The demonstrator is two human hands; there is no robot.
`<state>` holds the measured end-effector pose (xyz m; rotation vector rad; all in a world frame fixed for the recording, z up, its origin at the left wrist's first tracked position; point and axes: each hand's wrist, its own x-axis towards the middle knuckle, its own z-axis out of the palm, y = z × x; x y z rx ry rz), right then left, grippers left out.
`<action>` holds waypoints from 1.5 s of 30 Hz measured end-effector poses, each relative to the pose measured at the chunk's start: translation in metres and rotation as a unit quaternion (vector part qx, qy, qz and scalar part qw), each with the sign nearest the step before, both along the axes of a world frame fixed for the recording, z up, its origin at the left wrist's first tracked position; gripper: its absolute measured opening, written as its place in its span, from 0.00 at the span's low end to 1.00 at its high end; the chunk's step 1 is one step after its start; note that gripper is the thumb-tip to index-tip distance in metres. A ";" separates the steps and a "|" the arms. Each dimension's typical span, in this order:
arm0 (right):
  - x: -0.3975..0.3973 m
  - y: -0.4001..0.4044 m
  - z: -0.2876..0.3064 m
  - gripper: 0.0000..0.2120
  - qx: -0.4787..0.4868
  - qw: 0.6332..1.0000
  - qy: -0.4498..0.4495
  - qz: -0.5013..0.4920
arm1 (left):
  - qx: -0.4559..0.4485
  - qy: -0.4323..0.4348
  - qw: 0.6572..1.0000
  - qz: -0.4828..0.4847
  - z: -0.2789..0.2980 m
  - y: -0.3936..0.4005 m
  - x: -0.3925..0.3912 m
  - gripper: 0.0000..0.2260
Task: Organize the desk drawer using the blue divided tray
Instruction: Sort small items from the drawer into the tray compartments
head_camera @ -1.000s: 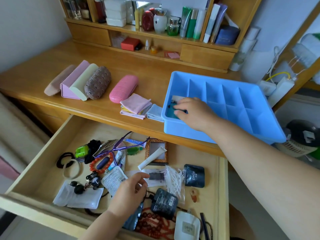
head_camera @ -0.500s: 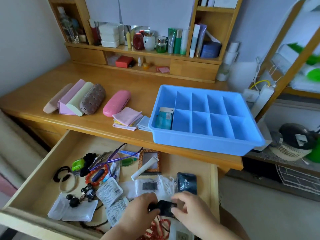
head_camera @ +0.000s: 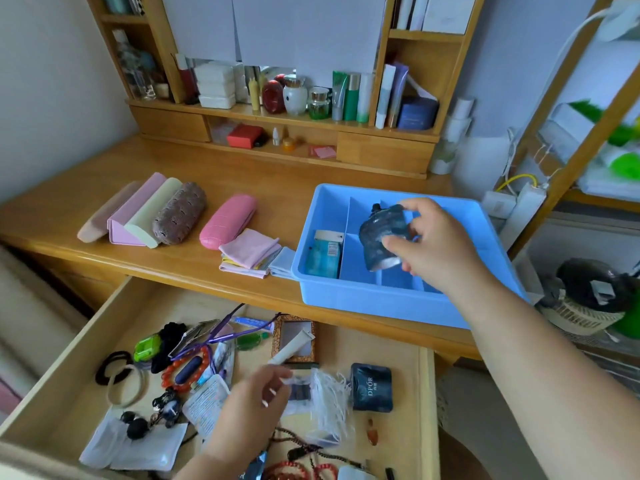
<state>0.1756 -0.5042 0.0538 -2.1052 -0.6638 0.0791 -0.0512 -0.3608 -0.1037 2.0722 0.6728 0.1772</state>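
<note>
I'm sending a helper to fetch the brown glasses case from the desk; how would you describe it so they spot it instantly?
On the wooden desk top, left of the blue divided tray, five cases lie in a row. The brown glasses case is fourth from the left, just left of the glossy pink case. It alone is dark and patterned; its neighbours are plain pastels.

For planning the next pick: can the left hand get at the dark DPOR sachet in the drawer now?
Probably yes. The left hand hovers in the open drawer, and the DPOR sachet lies uncovered to its right, beyond a white fringed packet.

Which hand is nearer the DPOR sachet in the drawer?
Left. The left hand hovers just beside the DPOR sachet; the right hand is up over the blue tray.
</note>
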 end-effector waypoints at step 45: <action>-0.006 -0.032 0.019 0.12 0.005 0.987 0.002 0.158 | 0.032 -0.267 0.963 -0.019 0.090 -0.030 0.089 0.20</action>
